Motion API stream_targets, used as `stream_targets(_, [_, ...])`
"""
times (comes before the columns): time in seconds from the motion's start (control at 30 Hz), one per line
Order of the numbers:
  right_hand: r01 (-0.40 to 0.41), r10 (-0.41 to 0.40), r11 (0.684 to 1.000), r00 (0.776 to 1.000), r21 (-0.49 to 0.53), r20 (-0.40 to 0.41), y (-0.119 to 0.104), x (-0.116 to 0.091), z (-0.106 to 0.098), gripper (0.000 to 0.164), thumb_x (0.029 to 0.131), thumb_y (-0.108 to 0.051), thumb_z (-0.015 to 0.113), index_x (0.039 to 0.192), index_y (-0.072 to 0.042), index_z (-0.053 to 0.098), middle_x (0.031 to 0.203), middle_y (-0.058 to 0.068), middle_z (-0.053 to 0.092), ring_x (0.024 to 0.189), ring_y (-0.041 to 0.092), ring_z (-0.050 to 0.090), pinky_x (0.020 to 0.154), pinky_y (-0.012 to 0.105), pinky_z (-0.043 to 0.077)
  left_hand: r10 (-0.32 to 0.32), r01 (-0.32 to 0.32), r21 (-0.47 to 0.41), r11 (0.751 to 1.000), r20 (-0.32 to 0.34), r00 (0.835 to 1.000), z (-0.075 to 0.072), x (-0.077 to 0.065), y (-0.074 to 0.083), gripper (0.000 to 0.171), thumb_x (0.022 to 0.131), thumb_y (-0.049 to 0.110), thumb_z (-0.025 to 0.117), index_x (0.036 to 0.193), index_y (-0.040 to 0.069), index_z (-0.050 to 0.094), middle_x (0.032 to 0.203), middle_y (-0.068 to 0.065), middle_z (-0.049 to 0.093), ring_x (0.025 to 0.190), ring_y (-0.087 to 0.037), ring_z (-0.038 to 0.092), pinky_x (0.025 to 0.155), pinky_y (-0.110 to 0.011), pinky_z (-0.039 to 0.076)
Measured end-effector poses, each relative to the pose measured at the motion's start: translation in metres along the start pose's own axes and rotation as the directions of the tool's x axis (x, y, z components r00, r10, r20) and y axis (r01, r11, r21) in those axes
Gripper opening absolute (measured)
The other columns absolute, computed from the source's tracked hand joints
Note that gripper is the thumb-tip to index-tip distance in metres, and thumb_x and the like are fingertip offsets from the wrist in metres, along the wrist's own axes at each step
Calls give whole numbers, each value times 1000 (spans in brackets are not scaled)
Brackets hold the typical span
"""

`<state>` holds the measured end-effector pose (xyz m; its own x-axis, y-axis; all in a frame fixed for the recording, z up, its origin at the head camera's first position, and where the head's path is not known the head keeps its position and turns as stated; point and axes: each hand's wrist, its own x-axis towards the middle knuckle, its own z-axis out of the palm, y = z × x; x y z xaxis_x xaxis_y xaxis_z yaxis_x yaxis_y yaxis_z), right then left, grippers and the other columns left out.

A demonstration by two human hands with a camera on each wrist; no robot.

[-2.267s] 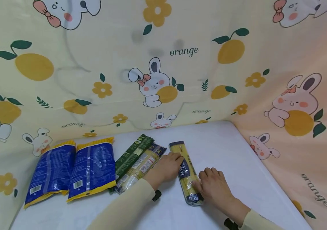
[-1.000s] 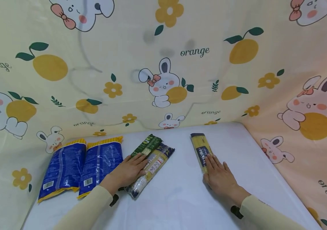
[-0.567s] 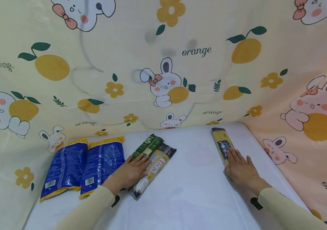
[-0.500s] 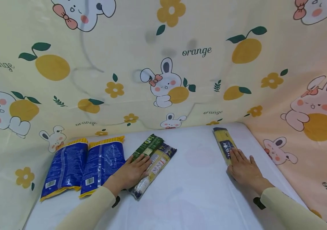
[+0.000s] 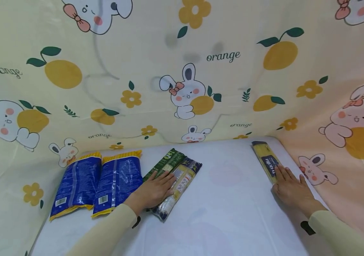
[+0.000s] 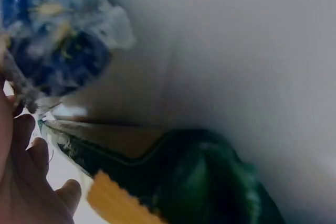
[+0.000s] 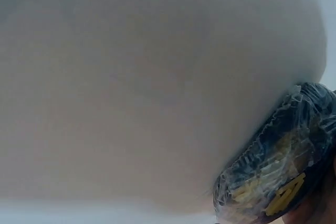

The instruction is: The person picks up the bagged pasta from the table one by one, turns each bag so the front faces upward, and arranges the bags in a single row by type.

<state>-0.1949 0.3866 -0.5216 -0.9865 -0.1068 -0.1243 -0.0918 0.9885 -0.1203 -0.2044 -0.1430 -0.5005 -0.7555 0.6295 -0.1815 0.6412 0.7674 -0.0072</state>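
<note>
In the head view my left hand (image 5: 153, 191) lies with straight fingers across a green pasta packet (image 5: 169, 161) and the clear packet of spaghetti (image 5: 183, 177) beside it. The left wrist view shows the green packet's crimped end (image 6: 205, 182) and the clear packet's crinkled blue end (image 6: 58, 51) near my fingers. Over at the right, my right hand (image 5: 292, 190) rests flat, fingers extended, on a yellow spaghetti packet (image 5: 262, 154) with a dark blue label. Its lower part is hidden under the palm; the right wrist view catches its wrinkled plastic end (image 7: 278, 166).
Two blue bags with yellow ends (image 5: 78, 183) lie side by side at the left of the white table (image 5: 220, 213). A printed cloth (image 5: 137, 64) with rabbits and oranges rises behind the table and along its right side.
The right hand has slid the yellow spaghetti packet from the middle to the right. My left hand has left that packet and come to lie on the green and clear packets.
</note>
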Motion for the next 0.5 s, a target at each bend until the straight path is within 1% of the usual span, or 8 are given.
stream_targets(0.13, [-6,6,1000,1000,19,5,1,-1,0,71,109,-28,37,163,11,14,170,34,11,153,60,14,117,82,5,11,-11,18,1000,-18,1000,1,9,3,64,115,51,30,169,17,25,176,-3,22,164,-24,18,130,-58,18])
stream_targets(0.27, [-16,16,999,1000,43,7,-3,-3,1,70,108,-25,38,163,12,14,170,35,9,153,61,12,115,84,4,13,-11,47,999,-45,999,5,23,5,71,113,57,28,170,16,21,177,-4,18,164,-24,15,130,-58,15])
stream_targets(0.37, [-29,29,998,1000,51,5,-9,-3,2,71,106,-24,40,162,13,16,169,36,10,153,62,11,113,85,6,7,-2,76,997,-60,998,9,35,10,75,112,62,25,170,15,19,178,-4,16,165,-25,14,131,-59,13])
stream_targets(0.5, [-49,50,998,999,32,-12,-18,-3,-1,72,103,-22,46,159,15,20,166,39,15,151,64,14,112,87,11,-1,7,93,996,-63,998,9,49,22,78,111,65,20,170,14,17,178,-4,14,165,-25,11,130,-59,13])
